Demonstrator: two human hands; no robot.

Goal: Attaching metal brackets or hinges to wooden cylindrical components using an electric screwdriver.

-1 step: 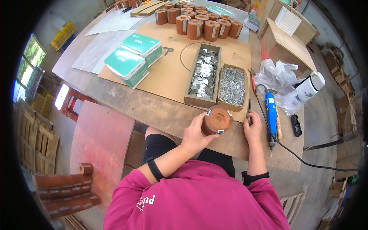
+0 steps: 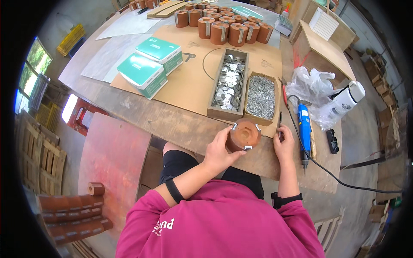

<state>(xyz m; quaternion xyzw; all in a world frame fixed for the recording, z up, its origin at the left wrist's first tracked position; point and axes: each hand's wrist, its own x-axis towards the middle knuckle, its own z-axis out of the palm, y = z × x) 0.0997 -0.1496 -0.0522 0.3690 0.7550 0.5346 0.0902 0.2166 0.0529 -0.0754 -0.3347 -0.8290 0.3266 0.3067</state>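
My left hand is wrapped round the side of a reddish-brown wooden cylinder at the table's front edge. The cylinder has a recess in its top face, and small metal channel ends show at several places on its rim. To the right, my right hand is closed round a thin dark rod-like tool, which points away from me; its exact kind is hard to make out. Just beyond the cylinder stand a long wooden box of flat metal pieces and a cardboard box of small screws.
Many similar cylinders stand in rows at the back. Green-and-white boxes lie left on cardboard. At right are a blue corded electric screwdriver, a plastic bag, a white bottle and a black object. More cylinders are stacked lower left.
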